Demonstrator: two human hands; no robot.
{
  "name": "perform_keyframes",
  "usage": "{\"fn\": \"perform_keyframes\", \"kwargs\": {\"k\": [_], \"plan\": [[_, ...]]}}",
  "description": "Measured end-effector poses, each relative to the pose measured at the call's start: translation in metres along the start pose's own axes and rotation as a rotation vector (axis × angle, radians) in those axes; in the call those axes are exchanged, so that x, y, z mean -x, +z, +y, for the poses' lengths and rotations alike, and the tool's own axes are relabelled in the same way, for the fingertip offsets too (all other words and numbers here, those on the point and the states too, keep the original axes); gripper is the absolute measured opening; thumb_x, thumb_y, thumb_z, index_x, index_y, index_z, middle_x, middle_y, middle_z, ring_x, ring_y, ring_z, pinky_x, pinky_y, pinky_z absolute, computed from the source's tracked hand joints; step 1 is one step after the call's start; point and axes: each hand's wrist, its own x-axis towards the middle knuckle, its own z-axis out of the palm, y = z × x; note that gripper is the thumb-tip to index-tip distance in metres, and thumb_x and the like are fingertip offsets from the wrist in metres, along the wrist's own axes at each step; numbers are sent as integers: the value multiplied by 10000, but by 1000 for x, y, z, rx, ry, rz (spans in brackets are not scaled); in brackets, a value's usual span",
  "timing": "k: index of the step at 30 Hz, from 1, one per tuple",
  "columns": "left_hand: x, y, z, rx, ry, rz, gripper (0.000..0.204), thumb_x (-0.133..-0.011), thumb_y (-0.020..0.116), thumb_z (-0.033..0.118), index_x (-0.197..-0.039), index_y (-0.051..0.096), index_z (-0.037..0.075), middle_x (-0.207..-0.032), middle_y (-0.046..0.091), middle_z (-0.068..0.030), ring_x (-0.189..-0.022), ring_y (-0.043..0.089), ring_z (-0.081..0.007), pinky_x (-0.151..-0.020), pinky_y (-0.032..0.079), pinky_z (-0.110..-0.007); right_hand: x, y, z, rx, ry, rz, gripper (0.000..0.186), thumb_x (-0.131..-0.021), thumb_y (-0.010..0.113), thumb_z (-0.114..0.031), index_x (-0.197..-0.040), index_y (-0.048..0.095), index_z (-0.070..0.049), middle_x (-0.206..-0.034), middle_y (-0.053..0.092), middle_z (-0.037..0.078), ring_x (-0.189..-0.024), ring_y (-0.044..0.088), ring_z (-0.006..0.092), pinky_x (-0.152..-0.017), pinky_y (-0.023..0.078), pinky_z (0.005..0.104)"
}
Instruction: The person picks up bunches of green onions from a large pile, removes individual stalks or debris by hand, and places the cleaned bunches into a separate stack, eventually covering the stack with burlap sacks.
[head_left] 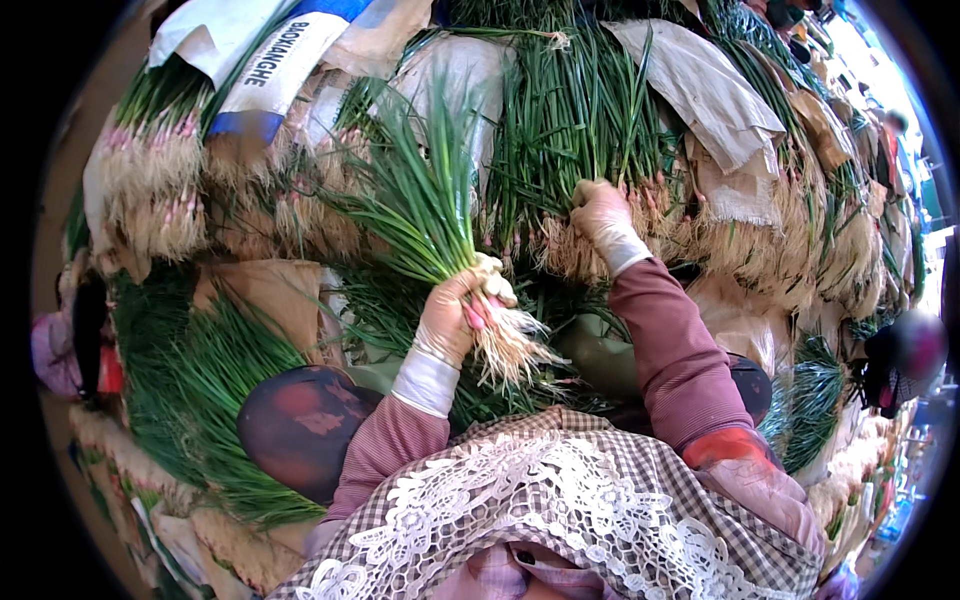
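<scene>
My left hand (462, 300), in a thin glove, is closed round a bunch of green onions (428, 208), long leaves fanning upward and pinkish bulbs with pale roots hanging below the fist. My right hand (600, 212), also gloved, reaches into a thick layer of green onions (553, 120) in front of me, its fingers curled shut on stalks near their bulbs. Reddish-pink bulbs and tangled roots lie beside it. Loose green leaves cover the area between my arms.
Further onion bundles (160, 170) with pale sacks (690, 95) over some surround me. A heap of long leaves (215, 400) lies at the left. Dark pads (300, 430) cover my knees. People (900, 355) sit at the far right and far left edges.
</scene>
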Motion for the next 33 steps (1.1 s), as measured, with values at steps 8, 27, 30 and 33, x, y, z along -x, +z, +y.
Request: {"fn": "perform_keyframes", "kwargs": {"k": [8,27,30,33], "plan": [[-8,-12,-22,-222,-125,412,247,-798,444,124,-931,485,-80,-910,545,-200,-817,553,-242,-665,482,-310,58,57,-1,-790,-251,-30,63,-714,528,-99,-777,533,-97,-684,557,57,-634,532,137,-591,435,257],[-6,4,-7,-105,-98,506,176,-789,456,123,-848,492,-39,-641,532,-104,-601,544,-215,-641,474,-319,71,-21,-35,-558,-128,-207,366,-809,415,-385,-857,540,-45,-767,571,88,-718,544,192,-635,427,311],[-1,-18,-13,-311,-155,467,244,-806,461,171,-891,542,-43,-600,539,-96,-415,474,-112,-427,417,-200,98,15,-57,-105,-326,-321,386,-812,378,-403,-856,536,-53,-782,560,148,-765,549,277,-657,432,357],[-2,-21,-16,-236,-172,519,217,-806,463,150,-851,548,-44,-510,478,-54,-386,433,-97,-389,386,-191,109,42,-54,-22,-470,-320,343,-788,427,-354,-846,564,-44,-789,551,201,-788,536,299,-690,424,350]]}}
